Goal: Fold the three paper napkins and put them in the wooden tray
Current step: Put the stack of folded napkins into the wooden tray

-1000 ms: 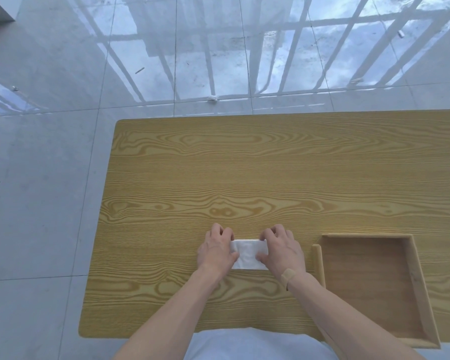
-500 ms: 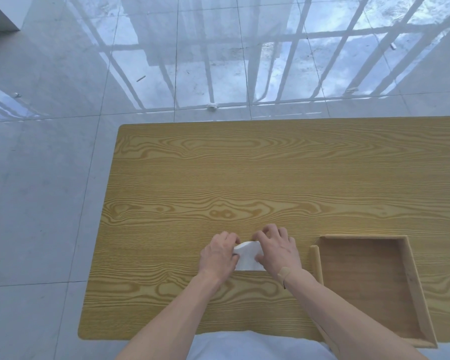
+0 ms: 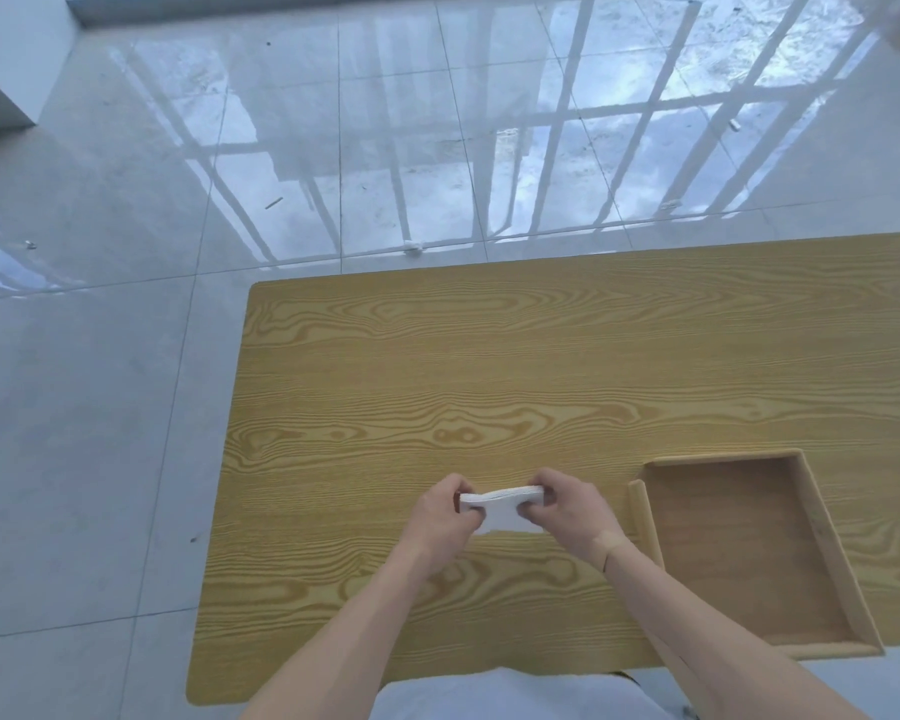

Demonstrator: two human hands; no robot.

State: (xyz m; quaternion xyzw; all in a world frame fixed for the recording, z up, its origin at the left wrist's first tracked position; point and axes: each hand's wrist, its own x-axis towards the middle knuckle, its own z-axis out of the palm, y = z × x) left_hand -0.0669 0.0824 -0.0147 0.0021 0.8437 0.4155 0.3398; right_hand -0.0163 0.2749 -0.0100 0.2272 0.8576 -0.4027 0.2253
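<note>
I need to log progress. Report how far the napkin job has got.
Done: nothing delivered, since the wooden tray shows only bare wood. In hand: the left hand and right hand each pinch an end of a white folded napkin stack above the table; how many napkins it holds cannot be told. Left: finish folding and place them in the tray.

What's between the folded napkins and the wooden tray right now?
Only the right hand gripping the napkins, then bare table before the wooden tray, in the head view.
</note>
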